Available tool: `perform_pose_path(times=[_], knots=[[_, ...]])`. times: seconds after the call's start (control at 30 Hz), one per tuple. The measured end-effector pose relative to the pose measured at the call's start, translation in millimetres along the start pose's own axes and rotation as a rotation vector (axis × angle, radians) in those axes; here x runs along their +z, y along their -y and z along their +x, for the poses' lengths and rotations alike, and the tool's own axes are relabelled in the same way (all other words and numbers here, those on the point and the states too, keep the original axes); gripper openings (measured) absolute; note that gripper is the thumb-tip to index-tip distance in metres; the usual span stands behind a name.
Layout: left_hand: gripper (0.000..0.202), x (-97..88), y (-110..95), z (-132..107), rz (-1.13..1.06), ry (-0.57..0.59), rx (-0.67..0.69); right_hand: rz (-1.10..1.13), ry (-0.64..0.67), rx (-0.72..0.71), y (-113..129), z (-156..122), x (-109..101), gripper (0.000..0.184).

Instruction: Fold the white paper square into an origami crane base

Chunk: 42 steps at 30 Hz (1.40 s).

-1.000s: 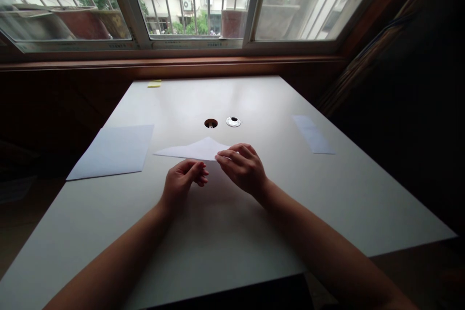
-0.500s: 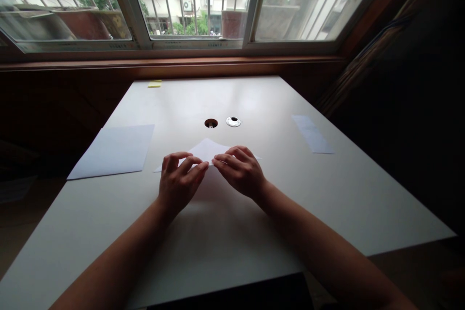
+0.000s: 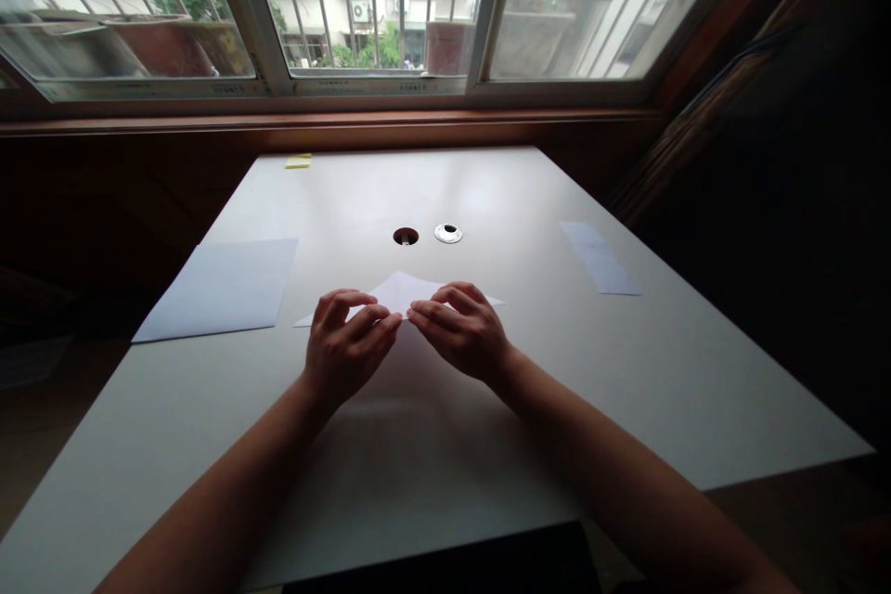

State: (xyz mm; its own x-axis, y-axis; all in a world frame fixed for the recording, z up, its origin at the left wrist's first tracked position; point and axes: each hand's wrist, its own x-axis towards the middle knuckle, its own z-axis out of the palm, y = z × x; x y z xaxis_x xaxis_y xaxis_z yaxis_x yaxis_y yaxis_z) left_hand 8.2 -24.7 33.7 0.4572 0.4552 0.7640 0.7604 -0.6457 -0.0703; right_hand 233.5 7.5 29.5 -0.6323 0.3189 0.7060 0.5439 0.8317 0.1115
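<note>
A folded white sheet of paper [image 3: 402, 288] is held over the middle of the table, its peak pointing away from me and a corner spreading out to each side. My left hand [image 3: 348, 334] is closed, thumb and fingertips pinching the paper's near edge. Close beside it, my right hand [image 3: 465, 327] pinches the same edge, and the fingertips of both hands nearly meet. Both hands cover much of the paper's near part, so its exact folds cannot be made out.
On the white table [image 3: 445, 483], a stack of white paper [image 3: 219, 290] lies at the left and a narrow paper strip [image 3: 600, 258] at the right. Farther back are a round cable hole [image 3: 406, 237], a metal ring cover [image 3: 448, 233] and yellow sticky notes [image 3: 299, 161]. A window stands behind.
The paper's peak has dipped slightly toward me. Both hands keep their pinch in almost the same place.
</note>
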Motion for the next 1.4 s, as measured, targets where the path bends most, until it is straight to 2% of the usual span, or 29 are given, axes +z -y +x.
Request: perform_pose_path(times=[0.2, 0.4, 0.6, 0.8, 0.97, 1.17, 1.27, 1.4], knots=[[0.028, -0.1, 11.6, -2.2, 0.003, 0.001, 0.019, -0.010, -0.012, 0.031, -11.3, -4.5, -6.9, 0.023], [0.021, -1.8, 27.3, -3.6, 0.022, -0.031, -0.005, -0.039, -0.037, 0.092, -33.7, -16.7, -14.5, 0.026], [0.013, -4.2, 50.2, -8.8, 0.110, -0.046, -0.123, -0.092, -0.087, 0.188, -60.3, -28.8, -26.8, 0.024], [0.010, -3.8, 66.5, -18.6, 0.113, -0.152, -0.285, -0.183, -0.130, 0.270, -78.9, -37.7, -37.3, 0.020], [0.022, -2.4, 60.4, -19.2, 0.036, -0.158, -0.298, -0.149, -0.070, 0.234, -70.8, -32.6, -29.7, 0.018], [0.041, 0.6, 52.2, -16.0, -0.022, -0.021, -0.168, -0.080, -0.025, 0.140, -50.1, -22.5, -17.0, 0.020], [0.038, 3.0, 51.4, -15.7, -0.034, 0.010, -0.151, -0.048, -0.007, 0.096, -43.8, -19.5, -14.9, 0.019], [0.022, 4.3, 50.9, -16.6, -0.090, 0.023, -0.118, -0.037, -0.001, 0.089, -42.1, -18.8, -14.7, 0.017]])
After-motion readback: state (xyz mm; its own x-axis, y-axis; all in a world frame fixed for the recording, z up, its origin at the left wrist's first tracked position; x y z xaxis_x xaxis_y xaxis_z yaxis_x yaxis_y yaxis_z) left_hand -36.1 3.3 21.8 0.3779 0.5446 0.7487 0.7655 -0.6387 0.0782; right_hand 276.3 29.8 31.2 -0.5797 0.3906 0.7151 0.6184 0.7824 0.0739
